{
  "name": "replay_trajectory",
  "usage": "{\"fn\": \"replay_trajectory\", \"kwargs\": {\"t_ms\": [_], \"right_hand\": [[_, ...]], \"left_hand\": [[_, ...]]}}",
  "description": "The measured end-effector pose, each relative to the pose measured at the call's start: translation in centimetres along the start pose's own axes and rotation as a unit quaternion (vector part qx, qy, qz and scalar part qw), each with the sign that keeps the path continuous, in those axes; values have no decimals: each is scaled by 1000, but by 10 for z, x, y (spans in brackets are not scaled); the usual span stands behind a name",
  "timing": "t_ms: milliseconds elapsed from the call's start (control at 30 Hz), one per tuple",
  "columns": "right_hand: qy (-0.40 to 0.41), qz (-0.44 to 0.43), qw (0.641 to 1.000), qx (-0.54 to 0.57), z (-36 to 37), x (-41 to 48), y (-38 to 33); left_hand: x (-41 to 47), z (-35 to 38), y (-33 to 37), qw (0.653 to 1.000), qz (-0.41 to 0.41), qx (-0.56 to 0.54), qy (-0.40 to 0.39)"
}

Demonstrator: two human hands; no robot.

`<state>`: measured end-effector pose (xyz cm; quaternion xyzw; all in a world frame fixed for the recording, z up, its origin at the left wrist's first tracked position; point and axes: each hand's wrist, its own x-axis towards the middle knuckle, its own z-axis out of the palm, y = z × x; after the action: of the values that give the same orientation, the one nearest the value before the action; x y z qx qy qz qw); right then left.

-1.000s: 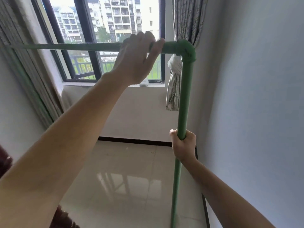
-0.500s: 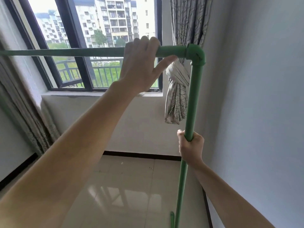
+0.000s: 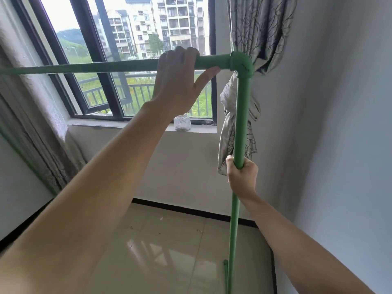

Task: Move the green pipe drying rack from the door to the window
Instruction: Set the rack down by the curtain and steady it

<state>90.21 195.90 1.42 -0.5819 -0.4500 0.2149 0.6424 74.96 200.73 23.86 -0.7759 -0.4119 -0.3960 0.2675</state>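
Observation:
The green pipe drying rack stands in front of me: a horizontal top bar runs from the left edge to an elbow joint at upper right, and an upright drops from it to the floor. My left hand wraps over the top bar just left of the elbow. My right hand grips the upright about halfway down. A short green foot piece shows at the base. The rack's left end is out of view. The window with its dark frame is right behind the top bar.
A tied patterned curtain hangs right behind the elbow, next to the grey right wall. A glass jar sits on the window sill. Another curtain hangs at left. Glossy tiled floor lies below.
The window and the wall under it have grown larger and nearer in view. Both hands keep the same holds on the rack, which has come closer to the window.

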Motion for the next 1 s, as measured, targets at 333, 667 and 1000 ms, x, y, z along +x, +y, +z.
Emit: {"fn": "replay_trajectory", "kwargs": {"t_ms": [333, 667, 1000], "right_hand": [[59, 4, 997, -51, 23, 124, 43], [116, -20, 987, -106, 69, 253, 75], [118, -22, 990, -76, 76, 321, 101]], "left_hand": [[64, 112, -24, 997, 56, 37, 27], [135, 238, -68, 996, 82, 14, 40], [174, 308, -70, 994, 83, 20, 69]]}}
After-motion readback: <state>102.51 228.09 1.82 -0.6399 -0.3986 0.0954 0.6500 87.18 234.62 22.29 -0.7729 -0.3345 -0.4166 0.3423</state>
